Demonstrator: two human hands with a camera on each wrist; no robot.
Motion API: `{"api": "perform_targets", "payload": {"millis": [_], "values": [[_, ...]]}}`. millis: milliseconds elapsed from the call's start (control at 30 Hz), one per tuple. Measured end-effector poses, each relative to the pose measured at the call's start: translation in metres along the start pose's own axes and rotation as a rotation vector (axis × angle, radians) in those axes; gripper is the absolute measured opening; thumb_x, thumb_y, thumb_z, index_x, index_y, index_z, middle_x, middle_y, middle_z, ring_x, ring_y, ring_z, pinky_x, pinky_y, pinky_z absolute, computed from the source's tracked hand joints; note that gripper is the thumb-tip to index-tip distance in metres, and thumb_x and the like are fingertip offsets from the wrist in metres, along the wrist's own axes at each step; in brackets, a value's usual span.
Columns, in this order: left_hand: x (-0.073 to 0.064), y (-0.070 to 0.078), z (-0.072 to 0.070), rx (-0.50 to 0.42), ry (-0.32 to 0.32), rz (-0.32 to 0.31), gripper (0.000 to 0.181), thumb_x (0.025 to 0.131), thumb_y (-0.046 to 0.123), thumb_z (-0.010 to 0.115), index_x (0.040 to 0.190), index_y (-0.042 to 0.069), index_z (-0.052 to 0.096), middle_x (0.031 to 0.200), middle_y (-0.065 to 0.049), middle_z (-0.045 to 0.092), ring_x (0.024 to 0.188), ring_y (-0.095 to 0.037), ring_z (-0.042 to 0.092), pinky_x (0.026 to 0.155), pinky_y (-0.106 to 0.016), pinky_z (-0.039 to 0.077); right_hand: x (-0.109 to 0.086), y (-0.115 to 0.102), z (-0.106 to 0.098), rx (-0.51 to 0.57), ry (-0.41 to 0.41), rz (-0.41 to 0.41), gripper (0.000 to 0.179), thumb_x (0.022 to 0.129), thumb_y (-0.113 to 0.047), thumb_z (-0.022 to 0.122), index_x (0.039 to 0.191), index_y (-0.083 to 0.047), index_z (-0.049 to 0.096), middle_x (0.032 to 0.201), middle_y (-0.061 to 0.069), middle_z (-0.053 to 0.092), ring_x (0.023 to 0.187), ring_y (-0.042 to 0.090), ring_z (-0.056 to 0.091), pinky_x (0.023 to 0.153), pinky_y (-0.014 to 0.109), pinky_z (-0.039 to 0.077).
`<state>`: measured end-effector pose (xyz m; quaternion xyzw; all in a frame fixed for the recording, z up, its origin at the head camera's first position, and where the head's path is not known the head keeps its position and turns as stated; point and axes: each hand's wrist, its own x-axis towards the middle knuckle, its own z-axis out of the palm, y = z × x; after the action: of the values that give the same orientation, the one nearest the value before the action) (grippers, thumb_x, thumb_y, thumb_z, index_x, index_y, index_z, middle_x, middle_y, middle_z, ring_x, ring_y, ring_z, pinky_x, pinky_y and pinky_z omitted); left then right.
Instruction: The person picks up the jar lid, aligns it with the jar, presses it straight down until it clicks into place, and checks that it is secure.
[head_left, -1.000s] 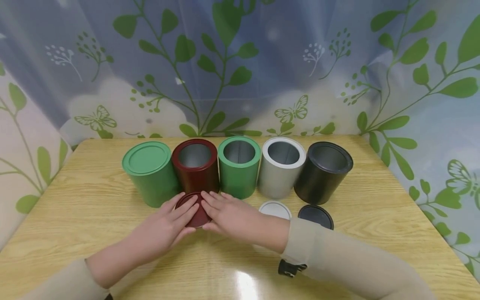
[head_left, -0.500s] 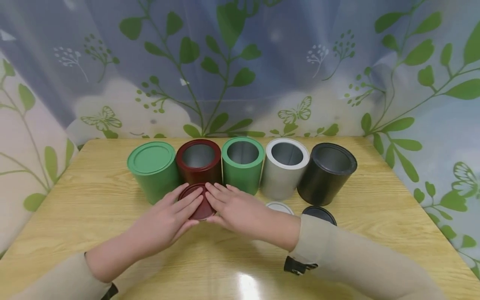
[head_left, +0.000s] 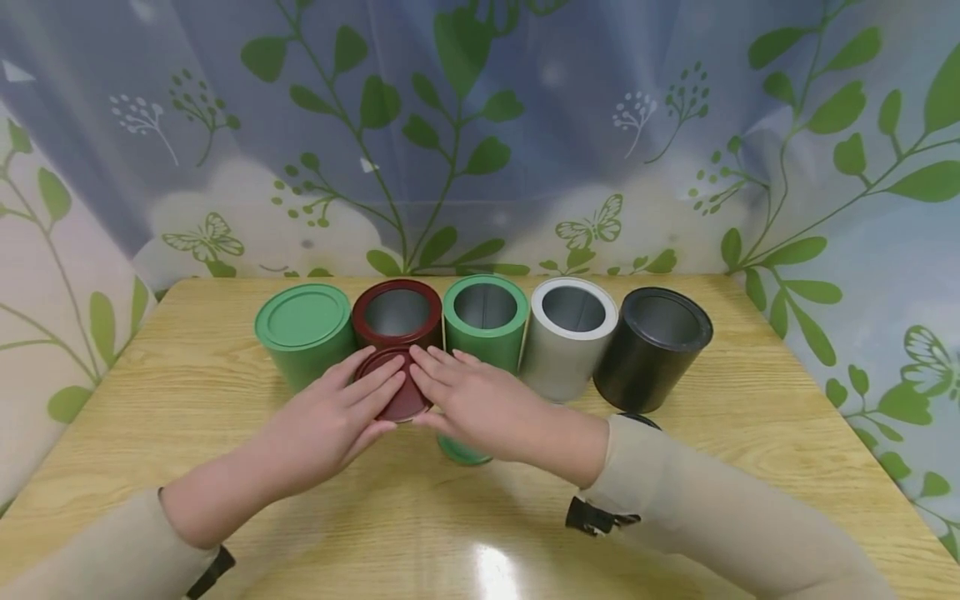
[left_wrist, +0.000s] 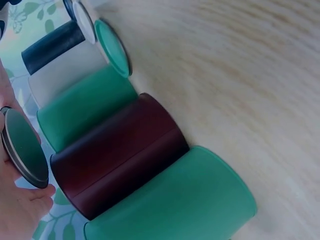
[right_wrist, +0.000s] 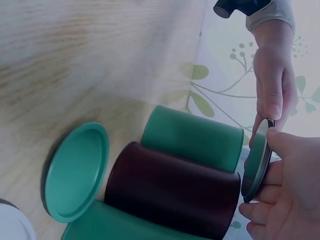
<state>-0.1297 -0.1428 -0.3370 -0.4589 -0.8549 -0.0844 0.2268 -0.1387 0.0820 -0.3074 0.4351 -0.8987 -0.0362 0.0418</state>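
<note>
A dark red lid [head_left: 405, 400] is pinched between both hands, fingers over its top and thumbs near its front edge. My left hand [head_left: 322, 421] grips its left side, my right hand [head_left: 487, 408] its right. In the left wrist view the underside of the lid [left_wrist: 27, 147] looks greenish and is raised off the table, near the level of the can tops. Just behind it stands an uncovered dark red can [left_wrist: 120, 155], partly hidden by lid and fingertips in the head view.
Left of the red can is a green can [head_left: 303, 317] with its top covered. To the right stand open green [head_left: 487, 342], white [head_left: 555, 362] and black [head_left: 637, 367] cans. A green lid [right_wrist: 77, 172], a white lid [right_wrist: 12, 225] and a black lid [head_left: 643, 419] lie in front.
Both hands have raised the red lid and moved it toward the red can's top. The green lid on the table has come into view under the right hand.
</note>
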Motion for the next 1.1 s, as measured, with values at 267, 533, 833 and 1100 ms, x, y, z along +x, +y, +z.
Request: {"api": "perform_targets", "payload": {"millis": [267, 533, 833, 1100], "values": [[0.007, -0.007, -0.006, 0.017, -0.007, -0.004, 0.069, 0.1, 0.047, 0.017, 0.127, -0.005, 0.054, 0.13, -0.02, 0.053, 0.123, -0.044, 0.04, 0.097, -0.051, 0.038, 0.005, 0.007, -0.007, -0.004, 0.031, -0.017, 0.059, 0.098, -0.042, 0.044, 0.141, -0.002, 0.038, 0.149, 0.011, 0.03, 0.136, 0.022, 0.028, 0.108, 0.037, 0.028], [0.015, -0.02, -0.007, 0.01, -0.066, -0.004, 0.066, 0.101, 0.045, 0.02, 0.13, -0.005, 0.051, 0.134, -0.019, 0.049, 0.125, -0.044, 0.039, 0.1, -0.051, 0.035, 0.015, 0.017, -0.011, 0.058, -0.008, 0.005, 0.061, 0.098, -0.042, 0.042, 0.143, -0.002, 0.034, 0.15, 0.013, 0.025, 0.137, 0.024, 0.025, 0.109, 0.038, 0.024], [0.021, -0.031, -0.008, -0.011, -0.13, -0.023, 0.052, 0.098, 0.033, 0.047, 0.134, -0.004, 0.047, 0.137, -0.019, 0.046, 0.127, -0.043, 0.036, 0.102, -0.052, 0.032, 0.025, 0.027, -0.01, 0.065, -0.053, 0.011, 0.061, 0.099, -0.043, 0.037, 0.144, -0.003, 0.032, 0.151, 0.013, 0.022, 0.138, 0.023, 0.021, 0.11, 0.037, 0.021], [0.028, -0.042, -0.007, -0.051, -0.24, -0.08, 0.052, 0.095, 0.026, 0.054, 0.137, -0.004, 0.043, 0.141, -0.018, 0.041, 0.132, -0.042, 0.029, 0.105, -0.051, 0.027, 0.035, 0.036, -0.01, 0.099, -0.074, 0.023, 0.06, 0.099, -0.042, 0.037, 0.144, -0.002, 0.032, 0.151, 0.013, 0.021, 0.138, 0.022, 0.02, 0.111, 0.037, 0.019]]}}
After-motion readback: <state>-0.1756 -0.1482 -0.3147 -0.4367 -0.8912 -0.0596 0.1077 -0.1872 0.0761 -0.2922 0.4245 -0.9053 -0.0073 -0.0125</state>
